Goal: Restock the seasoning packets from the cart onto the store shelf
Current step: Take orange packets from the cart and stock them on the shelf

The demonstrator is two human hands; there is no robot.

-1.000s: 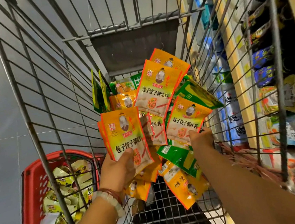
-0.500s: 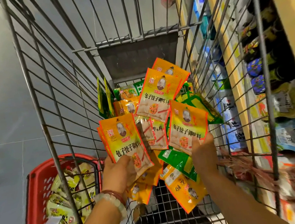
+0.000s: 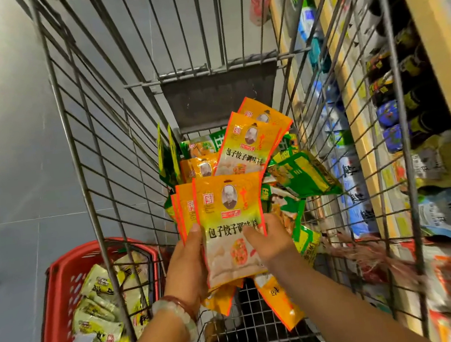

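Two hands are now meeting on one stack of orange seasoning packets (image 3: 232, 226) in the head view: half a second ago my right hand (image 3: 269, 243) was carrying its own packet apart from the bundle in my left hand (image 3: 186, 271). I am gripping the merged stack from both sides, thumbs on its face, above the cart (image 3: 99, 162). Gathering is progressing; I judge the store shelf (image 3: 360, 133), at my right, comes next. Loose packets (image 3: 300, 175) are lying beyond my hands.

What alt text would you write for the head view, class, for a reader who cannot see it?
Both hands, left hand and right hand, hold a stack of orange seasoning packets above a wire cart of more packets; a red basket sits left, store shelf right.
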